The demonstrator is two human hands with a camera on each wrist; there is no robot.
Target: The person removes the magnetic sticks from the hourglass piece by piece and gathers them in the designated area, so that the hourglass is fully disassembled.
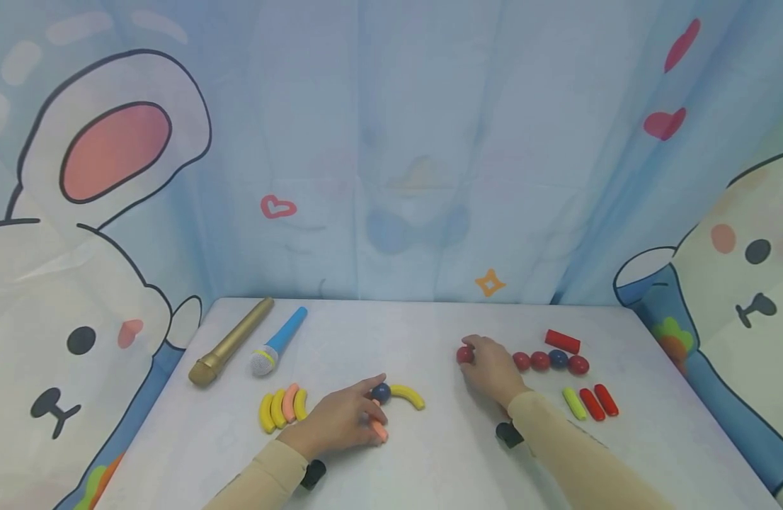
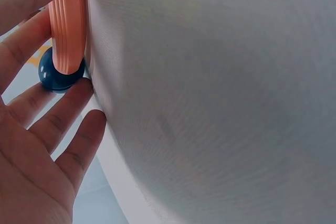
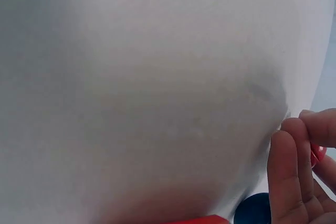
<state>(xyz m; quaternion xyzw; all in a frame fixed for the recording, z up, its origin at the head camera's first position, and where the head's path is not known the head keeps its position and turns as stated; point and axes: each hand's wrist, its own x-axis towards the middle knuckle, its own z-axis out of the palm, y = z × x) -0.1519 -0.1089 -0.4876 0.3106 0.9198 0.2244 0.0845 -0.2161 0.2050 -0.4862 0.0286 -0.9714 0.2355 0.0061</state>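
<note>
My left hand (image 1: pixel 343 418) pinches an orange-pink, ridged, curved piece (image 2: pixel 69 30) between thumb and finger. Right behind this piece sits a dark blue ball (image 1: pixel 381 393), with the hand's fingers close around it; whether they press on it I cannot tell. A yellow toy banana (image 1: pixel 409 395) lies just right of the ball. Farther right, my right hand (image 1: pixel 491 372) grips a red ball (image 1: pixel 464 355) low over the table, mostly hidden by the fingers in the right wrist view.
Right of the right hand are several red balls (image 1: pixel 540 361), a blue ball (image 1: pixel 558 359), a red cylinder (image 1: pixel 562 341) and short red and green sticks (image 1: pixel 573 404). On the left lie curved yellow pieces (image 1: pixel 277 408), a gold microphone (image 1: pixel 231 342) and a blue microphone (image 1: pixel 279 341).
</note>
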